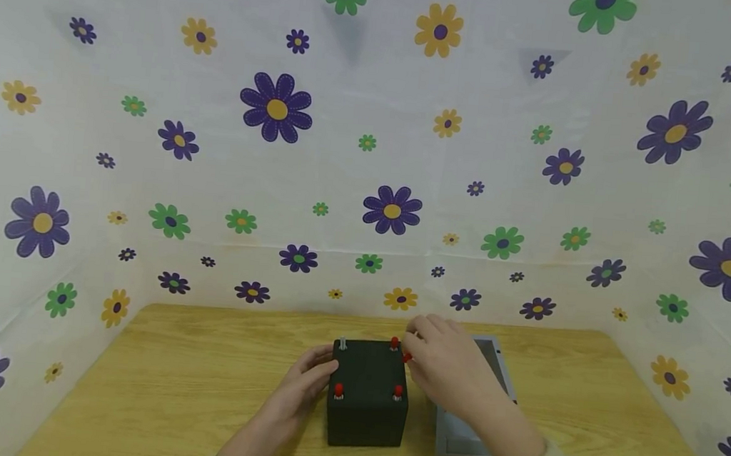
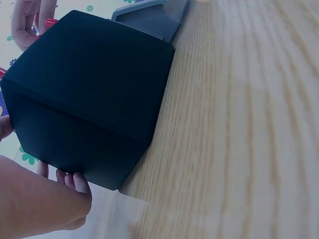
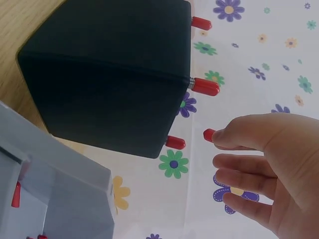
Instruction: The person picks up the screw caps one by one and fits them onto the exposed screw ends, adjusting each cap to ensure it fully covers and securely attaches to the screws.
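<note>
A black box stands on the table with a small metal lever switch near each top corner. Red caps cover three of them, such as the front-left cap; the back-left switch is bare metal. Against the box's left side rests my left hand, thumb at the top edge and fingers along the side. My right hand is beside the back-right corner, pinching a loose red cap between thumb and index finger. In the right wrist view this cap is apart from the box, and the other fingers are extended.
Right of the box, partly under my right forearm, lies a grey tray. Inside it a red cap shows, with more red at its lower edge in the right wrist view. A flowered cloth walls the wooden table at back and sides.
</note>
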Motion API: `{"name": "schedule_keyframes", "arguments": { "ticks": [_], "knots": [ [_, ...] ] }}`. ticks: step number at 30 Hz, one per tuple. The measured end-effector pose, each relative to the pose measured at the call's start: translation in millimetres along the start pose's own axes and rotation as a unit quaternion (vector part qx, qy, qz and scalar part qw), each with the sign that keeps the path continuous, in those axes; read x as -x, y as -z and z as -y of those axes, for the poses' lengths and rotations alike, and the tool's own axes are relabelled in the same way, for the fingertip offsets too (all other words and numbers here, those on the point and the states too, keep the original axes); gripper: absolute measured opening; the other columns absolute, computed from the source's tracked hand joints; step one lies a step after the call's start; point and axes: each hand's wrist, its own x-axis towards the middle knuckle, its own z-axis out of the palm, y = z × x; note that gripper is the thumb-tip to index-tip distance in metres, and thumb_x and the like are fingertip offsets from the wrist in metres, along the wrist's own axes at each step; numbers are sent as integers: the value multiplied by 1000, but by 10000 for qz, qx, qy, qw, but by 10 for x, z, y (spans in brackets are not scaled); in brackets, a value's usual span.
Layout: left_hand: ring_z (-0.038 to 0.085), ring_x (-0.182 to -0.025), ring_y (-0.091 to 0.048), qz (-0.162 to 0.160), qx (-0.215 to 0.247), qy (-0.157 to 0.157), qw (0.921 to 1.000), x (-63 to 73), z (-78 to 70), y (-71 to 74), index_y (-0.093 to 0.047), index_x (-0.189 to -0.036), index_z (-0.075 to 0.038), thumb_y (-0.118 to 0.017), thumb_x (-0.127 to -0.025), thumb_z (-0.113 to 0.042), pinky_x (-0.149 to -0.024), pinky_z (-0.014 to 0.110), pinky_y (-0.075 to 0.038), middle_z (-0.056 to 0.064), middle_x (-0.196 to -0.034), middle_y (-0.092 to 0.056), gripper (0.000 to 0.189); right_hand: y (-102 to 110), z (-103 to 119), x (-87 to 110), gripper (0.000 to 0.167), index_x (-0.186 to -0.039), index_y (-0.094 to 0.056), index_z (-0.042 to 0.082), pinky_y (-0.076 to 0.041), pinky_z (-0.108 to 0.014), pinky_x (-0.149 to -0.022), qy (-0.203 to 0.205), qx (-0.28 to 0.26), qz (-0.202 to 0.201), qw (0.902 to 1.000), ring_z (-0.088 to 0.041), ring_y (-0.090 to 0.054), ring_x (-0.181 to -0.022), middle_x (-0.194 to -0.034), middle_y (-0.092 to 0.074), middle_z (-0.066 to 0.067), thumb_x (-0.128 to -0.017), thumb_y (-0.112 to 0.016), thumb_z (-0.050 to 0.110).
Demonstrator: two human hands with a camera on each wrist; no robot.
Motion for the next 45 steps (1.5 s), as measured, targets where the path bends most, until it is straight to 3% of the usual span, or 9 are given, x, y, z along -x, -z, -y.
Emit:
{"name": "schedule_keyframes", "arguments": {
  "ticks": [8,21,36,45],
  "knots": [
    [21,-132,-59,-49,70,-2,10000,-23,-4,-4,-46,-153,0,-63,-103,-16,-129,54,-31,14,-148,-53,54,-40,53,-76,19,-97,-76,14,-58,-32,-81,-2,-42,23,10000,-18,-62,-92,-102,-69,0,-84,-89,13],
    [15,-126,-61,-26,37,-20,10000,-30,-24,-10,-44,-154,2,-64,-103,-18,-128,50,-33,16,-149,-50,58,-67,88,-162,16,-93,-73,16,-58,-31,-81,-150,-138,191,9996,-16,-61,-93,-103,-68,1,-86,-88,16],
    [10,-115,-64,-180,99,-6,9998,-32,-2,-17,-51,-147,1,-64,-102,-14,-124,48,-37,13,-142,-56,50,-120,95,-224,16,-95,-73,17,-57,-31,-81,-77,-209,138,9997,-18,-64,-95,-106,-69,1,-86,-87,17],
    [12,-117,-63,-170,89,43,9998,-20,-9,-23,-48,-150,1,-63,-103,-16,-124,48,-36,15,-146,-52,52,-179,89,-272,15,-98,-74,17,-58,-32,-84,-136,-320,431,9985,-18,-64,-97,-107,-69,0,-89,-85,19]
  ]
}}
